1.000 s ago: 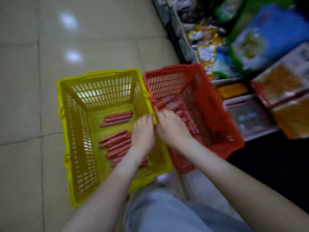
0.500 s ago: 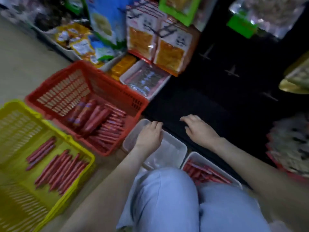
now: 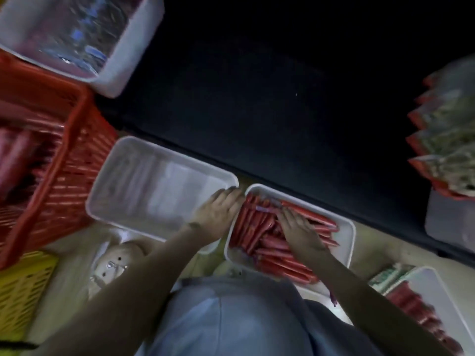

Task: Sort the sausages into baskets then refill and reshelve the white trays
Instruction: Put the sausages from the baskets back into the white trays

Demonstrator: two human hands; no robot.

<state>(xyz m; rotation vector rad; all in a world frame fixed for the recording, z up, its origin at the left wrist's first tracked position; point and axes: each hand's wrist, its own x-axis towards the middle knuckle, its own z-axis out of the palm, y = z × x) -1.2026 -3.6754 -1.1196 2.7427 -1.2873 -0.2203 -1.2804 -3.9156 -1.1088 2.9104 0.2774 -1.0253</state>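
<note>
A white tray (image 3: 347, 236) piled with red sausages (image 3: 272, 249) lies on the floor in front of my knees. My right hand (image 3: 299, 228) rests flat on the sausages with its fingers stretched toward the tray's far end. My left hand (image 3: 218, 209) lies along the tray's left rim, its fingers straight in the gap beside an empty white tray (image 3: 102, 176). The red basket (image 3: 66, 150) holding sausages stands at the left, and a corner of the yellow basket (image 3: 23, 286) shows below it.
A dark low shelf (image 3: 257, 86) runs across the top. On it sit a white tray of packets (image 3: 120, 65) at upper left and snack bags (image 3: 449, 150) at right. Another white tray (image 3: 434, 286) with sausages lies at lower right. My knees fill the bottom.
My view swung from the two baskets to the trays by the shelf. My left hand left the empty tray for the full tray's rim, and my right hand came down onto the sausages.
</note>
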